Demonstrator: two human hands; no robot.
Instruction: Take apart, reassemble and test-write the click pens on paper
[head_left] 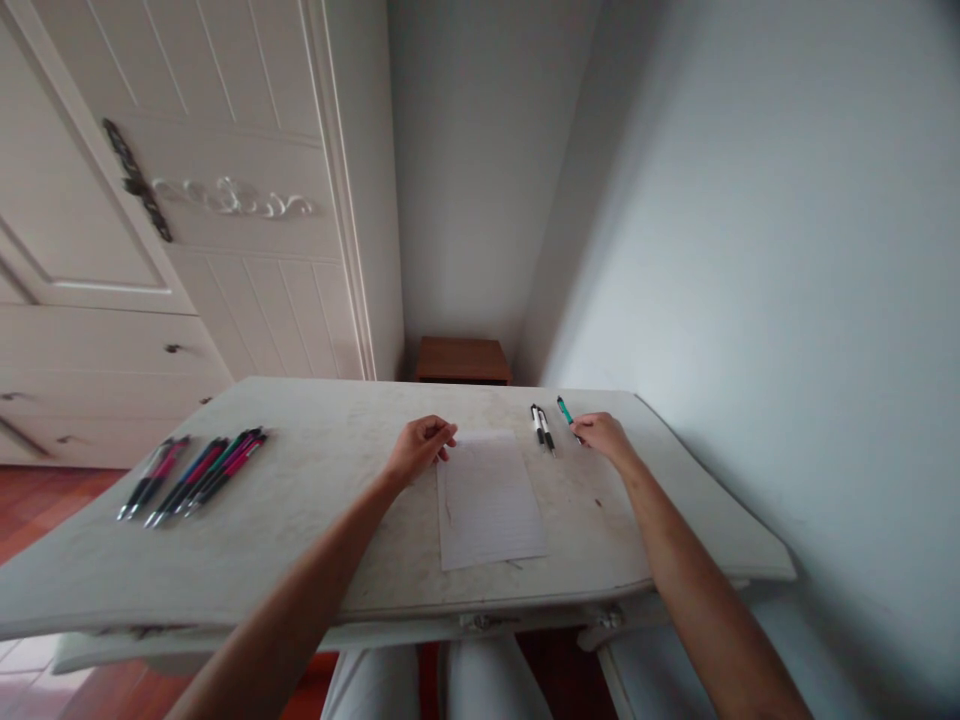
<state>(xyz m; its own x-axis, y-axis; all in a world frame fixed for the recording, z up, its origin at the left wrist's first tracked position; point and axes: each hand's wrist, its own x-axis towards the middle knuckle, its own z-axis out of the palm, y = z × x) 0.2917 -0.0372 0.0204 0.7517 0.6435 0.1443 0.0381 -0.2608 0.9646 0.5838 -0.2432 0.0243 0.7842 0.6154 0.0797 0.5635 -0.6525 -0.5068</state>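
Observation:
A teal pen with dark ends (565,409) lies at a slant on the right of the table, and my right hand (602,434) is closed on its near part. Just left of it, a pair of white-and-black pens (542,430) rest side by side. My left hand (422,446) has its fingers curled in, with nothing visible in them, at the upper left corner of a lined sheet of paper (491,505). Whether that hand touches the paper I cannot tell.
Several coloured pens (202,475) lie in a slanted row at the left of the white table (322,560). A white wardrobe (247,280) stands behind on the left, and a wall (765,300) runs along the right. Beyond the far edge is a brown wooden cabinet (463,358).

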